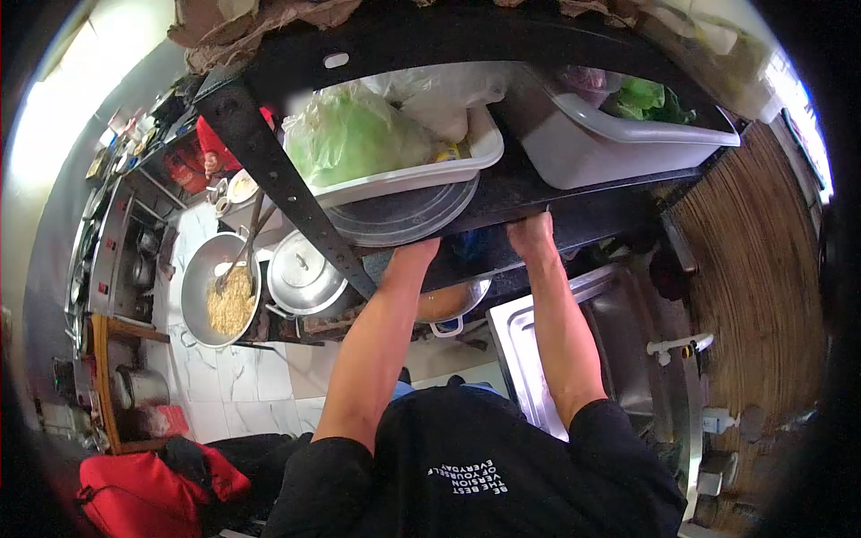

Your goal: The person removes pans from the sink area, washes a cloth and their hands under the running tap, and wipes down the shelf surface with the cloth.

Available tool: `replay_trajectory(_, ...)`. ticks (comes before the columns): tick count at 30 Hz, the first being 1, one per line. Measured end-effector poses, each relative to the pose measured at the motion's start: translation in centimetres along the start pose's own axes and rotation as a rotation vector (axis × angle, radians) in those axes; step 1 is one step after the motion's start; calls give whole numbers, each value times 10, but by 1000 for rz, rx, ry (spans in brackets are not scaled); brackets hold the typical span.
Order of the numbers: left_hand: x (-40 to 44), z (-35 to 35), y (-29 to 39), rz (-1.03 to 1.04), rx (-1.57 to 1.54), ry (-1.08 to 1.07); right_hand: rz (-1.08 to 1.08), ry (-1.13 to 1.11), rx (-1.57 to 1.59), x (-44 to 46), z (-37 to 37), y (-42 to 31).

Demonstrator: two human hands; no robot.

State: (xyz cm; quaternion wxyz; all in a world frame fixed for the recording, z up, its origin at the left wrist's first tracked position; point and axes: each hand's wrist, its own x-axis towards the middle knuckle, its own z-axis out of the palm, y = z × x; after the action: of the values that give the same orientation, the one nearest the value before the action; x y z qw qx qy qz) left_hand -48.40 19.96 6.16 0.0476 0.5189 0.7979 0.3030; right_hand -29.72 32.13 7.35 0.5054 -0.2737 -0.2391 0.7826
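Both arms reach forward to a black metal shelf (583,199). My left hand (419,251) is at its front edge, just below a round grey lid (404,220); the fingers are hidden behind the edge. Further right, my right hand (532,233) is at the same shelf, its fingers mostly out of sight under the edge. Something dark blue (471,244) shows dimly between the hands. On the lid rests a white tray (489,151) with a plastic bag of green produce (359,139). A white bin (592,152) with leafy greens stands to the right.
A large pan of noodles (229,300) and a lidded pot (307,273) stand at the left. Below the shelf is a pan of orange liquid (441,303). A steel sink (619,350) with a tap (682,343) lies right. Another person's red sleeve (215,148) shows far left.
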Motion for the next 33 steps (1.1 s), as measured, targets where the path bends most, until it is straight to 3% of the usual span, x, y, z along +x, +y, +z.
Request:
replay_trajectory(4, 3, -18, -4, 121, 103, 218, -113, -52, -22, -13, 21, -17)
replay_trajectory(7, 4, -15, -6, 170, 79, 316, -2, 179, -150, 20, -5, -8)
replay_trajectory(9, 6, -11, -2, 199, 51, 368, -113, -67, -479, 32, -20, -7)
replay_trajectory(11, 11, -8, 1, 226, 20, 408, 57, -162, -64, 26, 17, -22)
replay_trajectory(13, 17, -8, 3, 257, -16, 434, -3, -209, -101, 33, 21, -33)
replay_trajectory(14, 18, -7, 5, 275, -36, 447, -80, -229, -193, 32, 20, -38)
replay_trajectory(18, -9, -3, 8, 291, -189, 414, -598, -265, -1068, 23, -5, -52)
replay_trajectory(21, -53, 1, 9, 33, -379, 164, -588, -266, -1629, -15, -11, -49)
replay_trajectory(23, -88, -22, 14, 119, -337, 142, -443, -273, -1925, -49, -1, -45)
replay_trajectory(24, -101, -34, 16, 163, -314, 130, -521, -294, -1913, -48, 1, -39)
replay_trajectory(27, -127, -51, 15, 222, -724, -41, -724, -309, -1940, -46, 5, -10)
replay_trajectory(29, -140, -88, 16, 302, -750, -182, -831, -263, -2063, -45, 11, 15)
replay_trajectory(30, -146, -108, 14, 345, -762, -253, -813, -349, -2087, -30, 3, 26)
replay_trajectory(33, -177, -147, -1, 233, -908, -54, -899, -556, -2186, 6, -28, 55)
